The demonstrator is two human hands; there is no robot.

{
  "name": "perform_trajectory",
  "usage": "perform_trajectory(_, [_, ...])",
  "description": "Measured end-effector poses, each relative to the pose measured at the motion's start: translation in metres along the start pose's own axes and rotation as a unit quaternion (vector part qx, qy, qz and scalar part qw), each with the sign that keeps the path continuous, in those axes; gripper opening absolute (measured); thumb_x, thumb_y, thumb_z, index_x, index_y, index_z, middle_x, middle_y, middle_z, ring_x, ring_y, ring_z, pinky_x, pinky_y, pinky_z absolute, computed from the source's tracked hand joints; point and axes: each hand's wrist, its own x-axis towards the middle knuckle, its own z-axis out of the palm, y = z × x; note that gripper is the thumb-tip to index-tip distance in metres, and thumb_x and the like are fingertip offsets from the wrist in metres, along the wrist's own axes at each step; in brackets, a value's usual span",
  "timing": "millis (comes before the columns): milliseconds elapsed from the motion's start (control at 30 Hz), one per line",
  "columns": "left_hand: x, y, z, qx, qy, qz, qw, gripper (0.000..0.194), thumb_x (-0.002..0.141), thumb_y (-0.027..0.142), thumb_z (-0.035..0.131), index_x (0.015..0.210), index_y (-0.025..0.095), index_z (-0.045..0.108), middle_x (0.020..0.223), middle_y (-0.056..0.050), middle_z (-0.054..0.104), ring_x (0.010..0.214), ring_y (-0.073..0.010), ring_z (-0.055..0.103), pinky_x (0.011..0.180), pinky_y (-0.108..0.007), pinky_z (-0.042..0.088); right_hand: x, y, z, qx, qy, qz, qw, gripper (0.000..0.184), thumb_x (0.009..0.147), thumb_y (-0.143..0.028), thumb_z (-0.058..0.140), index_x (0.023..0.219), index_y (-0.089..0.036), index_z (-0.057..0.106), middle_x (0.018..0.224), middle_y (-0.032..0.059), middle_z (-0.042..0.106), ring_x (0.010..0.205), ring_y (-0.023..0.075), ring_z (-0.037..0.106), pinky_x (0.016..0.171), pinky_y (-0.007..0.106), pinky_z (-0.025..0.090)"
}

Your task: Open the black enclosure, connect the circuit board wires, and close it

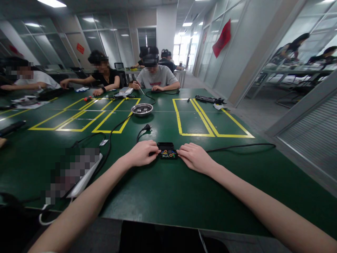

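Nearby, one plug (147,128) and one metal bowl (151,114) lay on the far surface (184,196), beyond one open black case (165,145). The left hand (143,153) and right hand (195,157) gripped its ends.

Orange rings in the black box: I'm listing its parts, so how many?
2: in the box, one ring left of middle, another ring right and nearer the camera. More may be hidden.

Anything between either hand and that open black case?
Nothing visible. The left hand and right hand are right at opposite ends of the case; the plug lies beyond the left hand, not between.
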Motion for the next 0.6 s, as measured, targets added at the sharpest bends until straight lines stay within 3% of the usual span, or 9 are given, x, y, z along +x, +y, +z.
perform_trajectory(133, [0.0, 0.006, 0.003, 0.039, -0.007, 0.028, 0.999, 0.015, 0.082, 0.022, 0.06, 0.09, 0.018, 0.072, 0.095, -0.009, 0.07, 0.087, -0.0225, 0.063, 0.081, -0.033, 0.049, -0.002, 0.006, 0.0, 0.081, 0.02, 0.0, 0.996, 0.021, 0.098, -0.017, 0.053, 0.097, -0.017, 0.074, 0.094, 0.0106, 0.073, 0.086, 0.023, 0.063, 0.076, 0.036, 0.045])
perform_trajectory(200, [-0.001, 0.006, 0.007, 0.021, 0.017, 0.014, 1.0, 0.016, 0.081, 0.022, 0.061, 0.09, 0.017, 0.073, 0.093, -0.008, 0.071, 0.088, -0.023, 0.064, 0.083, -0.034, 0.05, -0.004, 0.008, 0.001, 0.131, 0.034, 0.01, 0.991, 0.018, 0.096, -0.018, 0.057, 0.097, -0.018, 0.075, 0.098, 0.0101, 0.074, 0.089, 0.0233, 0.065, 0.08, 0.037, 0.048])
perform_trajectory(300, [0.0, 0.001, 0.014, -0.054, 0.093, -0.077, 0.991, 0.017, 0.086, 0.021, 0.056, 0.086, 0.018, 0.074, 0.089, -0.006, 0.072, 0.087, -0.0203, 0.066, 0.08, -0.03, 0.051, -0.006, 0.009, 0.008, 0.199, 0.068, 0.076, 0.975, 0.019, 0.096, -0.023, 0.059, 0.101, -0.02, 0.077, 0.104, 0.0096, 0.075, 0.094, 0.0236, 0.068, 0.085, 0.038, 0.053])
perform_trajectory(400, [0.002, -0.007, 0.02, -0.048, 0.166, -0.204, 0.964, 0.018, 0.088, 0.026, 0.06, 0.086, 0.018, 0.076, 0.084, -0.005, 0.072, 0.08, -0.0198, 0.064, 0.075, -0.031, 0.051, -0.003, 0.01, 0.017, 0.217, 0.09, 0.163, 0.958, 0.024, 0.099, -0.026, 0.056, 0.11, -0.02, 0.077, 0.109, 0.0106, 0.075, 0.1, 0.0252, 0.067, 0.089, 0.041, 0.056])
perform_trajectory(533, [0.006, -0.009, 0.027, -0.127, 0.117, -0.245, 0.954, 0.024, 0.088, 0.035, 0.064, 0.091, 0.018, 0.08, 0.087, -0.006, 0.075, 0.079, -0.0203, 0.066, 0.073, -0.031, 0.051, 0.005, 0.012, 0.025, 0.235, 0.081, 0.187, 0.95, 0.028, 0.099, -0.027, 0.054, 0.107, -0.02, 0.08, 0.114, 0.0114, 0.074, 0.103, 0.0267, 0.066, 0.095, 0.046, 0.055])
perform_trajectory(600, [0.009, -0.007, 0.031, -0.2, 0.118, -0.263, 0.936, 0.024, 0.087, 0.035, 0.065, 0.092, 0.017, 0.081, 0.09, -0.007, 0.078, 0.081, -0.0212, 0.069, 0.077, -0.032, 0.053, 0.007, 0.011, 0.026, 0.273, 0.092, 0.205, 0.936, 0.025, 0.096, -0.027, 0.058, 0.105, -0.02, 0.081, 0.112, 0.0109, 0.075, 0.103, 0.0264, 0.067, 0.095, 0.044, 0.055])
